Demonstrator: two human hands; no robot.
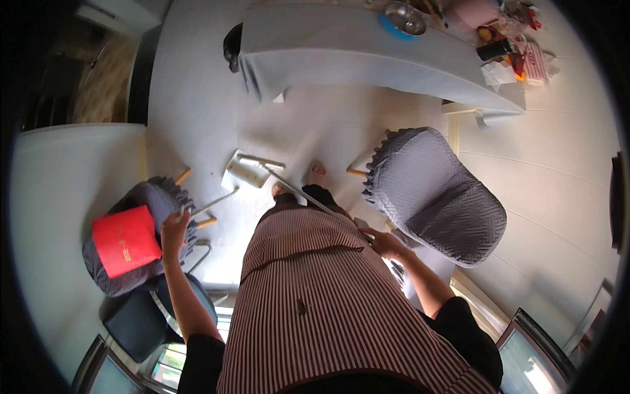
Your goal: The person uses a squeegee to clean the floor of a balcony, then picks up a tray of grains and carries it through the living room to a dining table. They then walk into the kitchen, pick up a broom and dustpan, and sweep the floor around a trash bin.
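My left hand (174,234) is closed around the handle end of a long-handled dustpan (246,171), whose white pan rests on the floor ahead of my feet. With my right hand (386,244) I grip the long pole of a broom (307,196) beside my hip. The pole slants down across my legs to the broom's head (261,161), which lies over the dustpan. A striped apron (315,295) covers my front.
A cloth-covered table (344,59) stands ahead, bearing a metal bowl (404,20) and packets at right. A grey quilted chair (433,197) is to my right. Another covered chair (123,285) at left holds a red bag (127,241); a black chair (138,325) stands behind it.
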